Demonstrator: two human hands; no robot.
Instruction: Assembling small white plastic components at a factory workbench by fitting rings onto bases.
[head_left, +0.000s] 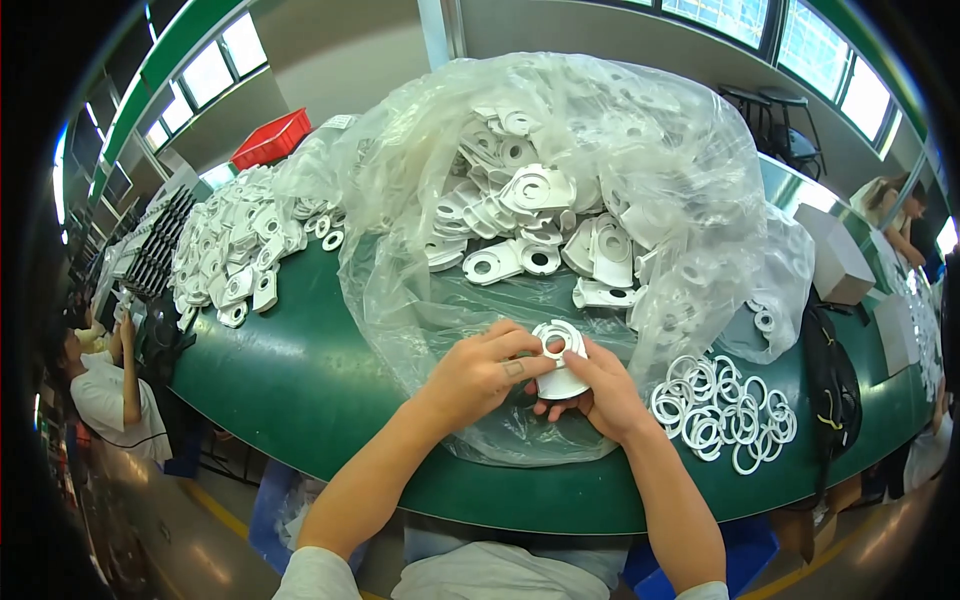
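Both hands meet near the tabletop's (pixel 300 390) front edge, over the clear plastic bag (pixel 620 130): the left hand (pixel 478 372) and right hand (pixel 600 395) pinch one white plastic part (pixel 562 352) between them, lifted for working. Loose white rings (pixel 722 410) lie just right, within reach.

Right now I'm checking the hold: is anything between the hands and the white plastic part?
Nothing visible. The left hand and right hand grip the white plastic part directly, above the clear plastic bag.
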